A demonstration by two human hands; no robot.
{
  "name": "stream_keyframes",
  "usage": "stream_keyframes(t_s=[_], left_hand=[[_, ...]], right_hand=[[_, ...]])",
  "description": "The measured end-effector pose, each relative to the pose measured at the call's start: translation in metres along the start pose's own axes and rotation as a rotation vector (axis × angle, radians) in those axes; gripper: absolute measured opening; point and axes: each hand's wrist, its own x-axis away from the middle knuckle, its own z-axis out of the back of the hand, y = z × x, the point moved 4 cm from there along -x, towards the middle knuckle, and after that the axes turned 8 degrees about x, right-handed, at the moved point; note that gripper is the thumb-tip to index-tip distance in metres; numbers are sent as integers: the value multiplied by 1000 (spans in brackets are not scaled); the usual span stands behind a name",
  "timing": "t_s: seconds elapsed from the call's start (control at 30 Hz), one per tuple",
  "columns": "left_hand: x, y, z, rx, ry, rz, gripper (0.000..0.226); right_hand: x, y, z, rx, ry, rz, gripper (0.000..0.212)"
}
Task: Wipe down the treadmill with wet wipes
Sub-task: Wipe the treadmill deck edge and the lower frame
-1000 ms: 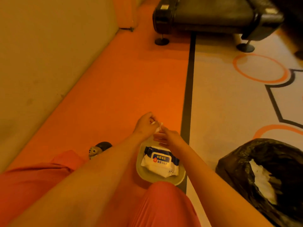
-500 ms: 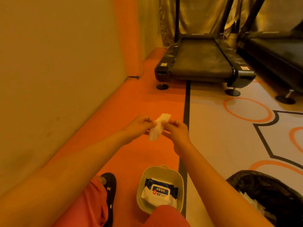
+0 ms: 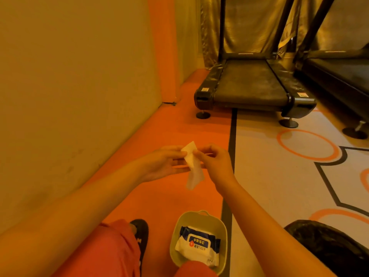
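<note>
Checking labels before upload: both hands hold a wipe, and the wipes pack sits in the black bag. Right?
Not quite. The head view shows the wipes pack in the pale tub on the floor, beside the black bag, not in it. The left hand and right hand do both hold the wipe.

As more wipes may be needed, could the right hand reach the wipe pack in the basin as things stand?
Probably yes: the wipe pack lies uncovered in the open basin below the right hand, though it and the left hand pinch a wipe.
</note>
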Motion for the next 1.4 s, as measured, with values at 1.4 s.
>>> stream_keyframes(t_s=[1.4], left_hand=[[177,404,-250,-308,581,-484,25]], right_hand=[[16,-523,110,-232,183,-252,33]])
